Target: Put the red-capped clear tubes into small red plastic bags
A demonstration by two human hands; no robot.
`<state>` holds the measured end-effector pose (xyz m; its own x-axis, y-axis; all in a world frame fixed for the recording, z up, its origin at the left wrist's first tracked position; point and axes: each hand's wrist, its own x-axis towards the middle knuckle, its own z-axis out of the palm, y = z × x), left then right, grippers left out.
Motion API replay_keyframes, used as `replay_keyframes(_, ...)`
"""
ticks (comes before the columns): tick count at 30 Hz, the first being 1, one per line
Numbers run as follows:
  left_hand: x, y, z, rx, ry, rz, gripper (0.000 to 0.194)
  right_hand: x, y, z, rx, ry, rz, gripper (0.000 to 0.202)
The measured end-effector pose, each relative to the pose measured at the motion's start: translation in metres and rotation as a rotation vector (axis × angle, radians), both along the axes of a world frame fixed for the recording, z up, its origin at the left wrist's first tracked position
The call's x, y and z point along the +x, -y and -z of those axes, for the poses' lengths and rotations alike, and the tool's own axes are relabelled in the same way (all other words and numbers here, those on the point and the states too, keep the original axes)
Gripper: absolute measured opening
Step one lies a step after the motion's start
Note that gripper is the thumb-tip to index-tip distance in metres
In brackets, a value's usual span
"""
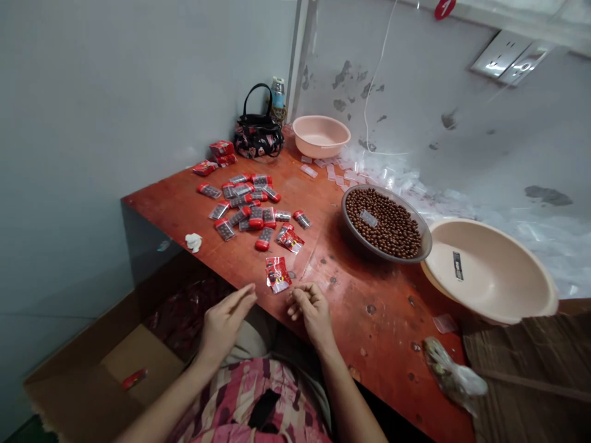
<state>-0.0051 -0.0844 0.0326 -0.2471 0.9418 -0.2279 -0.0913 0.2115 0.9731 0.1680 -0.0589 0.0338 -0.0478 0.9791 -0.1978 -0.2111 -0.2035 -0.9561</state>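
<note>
My left hand (228,319) is at the table's front edge, its fingers stretched out and nothing seen in them. My right hand (314,314) hovers over the edge with loosely bent fingers, apart, and no held thing shows. Just beyond, between the two hands, lie overlapping flat red printed packets (277,275). More red packets (290,239) lie behind these. Farther back is a loose group of small clear boxes (255,216) with red ends and dark balls inside. To the right stands a grey bowl (347,231) of brown balls (385,224), with a clear plastic box (368,218) on top.
A large cream basin (501,271) stands right of the bowl, a pink basin (322,136) behind. Clear plastic pieces (410,184) pile along the wall. A handbag (259,136) sits at the back corner. A cardboard carton (143,363) is below left. A tied plastic bag (455,372) lies right.
</note>
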Motion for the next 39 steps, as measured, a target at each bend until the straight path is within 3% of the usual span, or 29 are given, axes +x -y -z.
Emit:
replay_keyframes(3, 0.016, -0.032, 0.002, 0.302, -0.363, 0.139, 0.037, 0.000, -0.001, -0.003, 0.003, 0.053, -0.029, 0.017)
replay_keyframes(7, 0.027, -0.059, 0.017, 0.385, -0.666, 0.243, 0.027, 0.004, -0.003, -0.004, 0.025, 0.144, -0.063, 0.017)
replay_keyframes(10, 0.027, -0.060, 0.027, 0.432, -0.713, 0.242, 0.019, 0.008, -0.009, -0.003, 0.082, 0.262, -0.040, 0.017)
replay_keyframes(14, 0.026, -0.055, 0.028, 0.523, -0.721, 0.215, 0.017, 0.005, -0.024, -0.006, 0.178, 0.465, -0.018, 0.022)
replay_keyframes(18, 0.024, -0.053, 0.018, 0.718, -1.022, 0.262, 0.024, -0.005, -0.036, -0.010, 0.232, 0.666, -0.090, 0.040)
replay_keyframes(22, 0.019, -0.052, 0.007, 0.865, -1.213, 0.254, 0.026, -0.011, -0.039, -0.014, 0.275, 0.671, -0.117, 0.019)
replay_keyframes(25, 0.017, -0.051, 0.002, 0.908, -1.265, 0.252, 0.025, -0.013, -0.036, -0.020, 0.289, 0.561, -0.148, 0.019)
replay_keyframes(30, 0.009, -0.052, 0.002, 0.980, -1.199, 0.289, 0.022, -0.016, -0.028, -0.025, 0.303, 0.430, -0.255, 0.030)
replay_keyframes(34, 0.005, -0.050, 0.001, 0.952, -0.990, 0.304, 0.025, -0.018, -0.028, -0.020, 0.226, 0.293, -0.198, 0.021)
replay_keyframes(36, 0.006, -0.047, -0.001, 0.801, -0.792, 0.227, 0.031, -0.019, -0.031, -0.021, 0.187, 0.255, -0.130, 0.014)
replay_keyframes(39, 0.011, -0.044, -0.003, 0.424, -0.336, 0.087, 0.045, -0.022, -0.037, -0.026, 0.148, 0.225, -0.011, 0.016)
